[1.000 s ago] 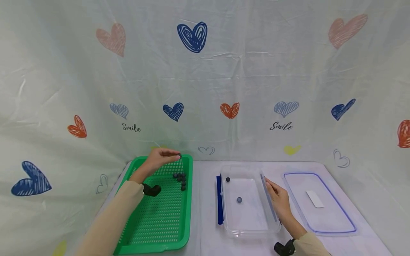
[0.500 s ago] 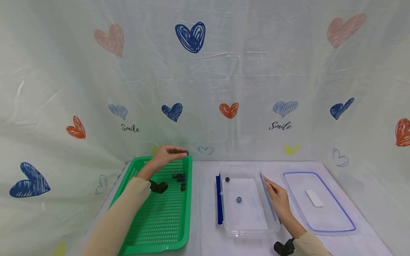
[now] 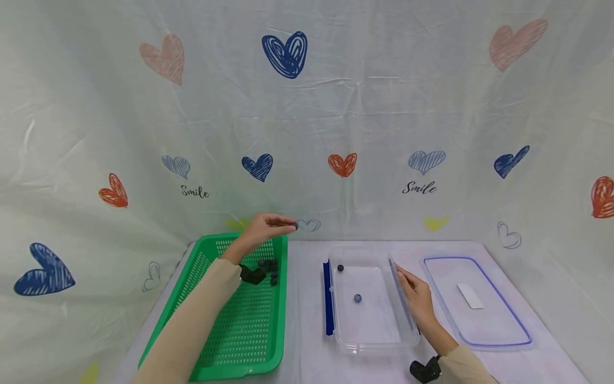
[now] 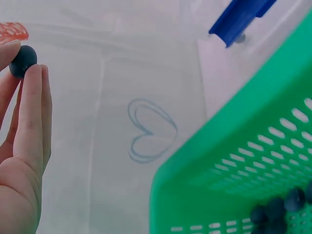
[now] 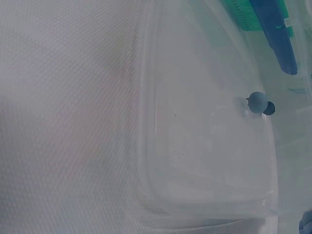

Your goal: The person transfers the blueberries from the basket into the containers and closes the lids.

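My left hand (image 3: 265, 229) is above the right rim of the green basket (image 3: 283, 325), pinching a dark blueberry (image 4: 23, 61) between thumb and fingertips. Several more blueberries (image 3: 270, 271) lie clustered inside the basket by its right wall. My right hand (image 3: 418, 298) grips the right side of a clear plastic container (image 3: 366, 349), thumb and fingers at its edge flap (image 3: 404, 296). Two blueberries sit in this container: one toward the far left (image 3: 340, 268), the other (image 3: 357, 298) near the middle. The right wrist view shows both through the clear wall, but not the hand.
A clear lid (image 3: 484, 346) with a blue seal lies right of the container, bearing a white label (image 3: 470, 296). A blue clip flap (image 3: 328, 298) hangs out on the container's left side. Behind the white table (image 3: 307, 362) rises a heart-printed curtain (image 3: 307, 128).
My left hand has moved right and slightly up, carrying the blueberry from over the basket's far end to past its right rim. My right hand keeps its place on the container.
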A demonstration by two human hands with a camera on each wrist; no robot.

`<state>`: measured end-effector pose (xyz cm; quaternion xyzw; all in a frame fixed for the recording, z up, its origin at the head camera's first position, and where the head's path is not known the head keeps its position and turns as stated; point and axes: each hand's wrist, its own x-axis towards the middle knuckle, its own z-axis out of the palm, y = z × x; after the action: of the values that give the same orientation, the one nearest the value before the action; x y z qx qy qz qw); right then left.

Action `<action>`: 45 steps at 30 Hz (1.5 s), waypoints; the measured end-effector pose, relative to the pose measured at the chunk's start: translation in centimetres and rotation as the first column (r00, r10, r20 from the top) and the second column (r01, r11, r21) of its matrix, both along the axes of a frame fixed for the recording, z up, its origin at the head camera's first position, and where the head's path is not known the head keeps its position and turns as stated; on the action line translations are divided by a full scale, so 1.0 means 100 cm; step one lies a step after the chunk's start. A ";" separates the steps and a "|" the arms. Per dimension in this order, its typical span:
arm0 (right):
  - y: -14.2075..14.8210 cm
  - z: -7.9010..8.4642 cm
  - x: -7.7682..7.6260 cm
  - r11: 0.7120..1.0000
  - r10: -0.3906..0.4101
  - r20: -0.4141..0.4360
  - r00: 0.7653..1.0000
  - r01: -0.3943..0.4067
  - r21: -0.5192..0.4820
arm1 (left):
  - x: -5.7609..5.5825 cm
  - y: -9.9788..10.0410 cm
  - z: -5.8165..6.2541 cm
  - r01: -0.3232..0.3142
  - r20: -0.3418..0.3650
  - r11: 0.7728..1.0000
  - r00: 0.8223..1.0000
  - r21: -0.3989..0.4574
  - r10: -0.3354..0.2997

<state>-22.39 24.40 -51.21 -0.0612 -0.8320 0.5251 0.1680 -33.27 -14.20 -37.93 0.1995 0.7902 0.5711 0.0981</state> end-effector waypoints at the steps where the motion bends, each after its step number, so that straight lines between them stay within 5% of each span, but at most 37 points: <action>1: 0.000 0.000 0.000 1.000 -0.002 0.000 1.000 0.002 0.000 | -0.001 0.003 0.000 0.002 -0.004 1.000 1.000 -0.003 -0.002; 37: 0.001 -0.002 0.000 1.000 -0.012 0.003 1.000 0.012 0.002 | -0.002 0.085 -0.008 0.171 -0.002 0.981 0.985 0.090 -0.172; 45: 0.000 -0.001 0.000 1.000 -0.001 0.004 1.000 0.001 -0.005 | 0.001 0.103 -0.014 0.208 -0.031 0.978 0.978 0.010 -0.207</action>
<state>-22.37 24.45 -51.33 -0.0630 -0.8310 0.5270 0.1664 -33.13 -3.93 -39.37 0.2899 0.7626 0.5601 0.1441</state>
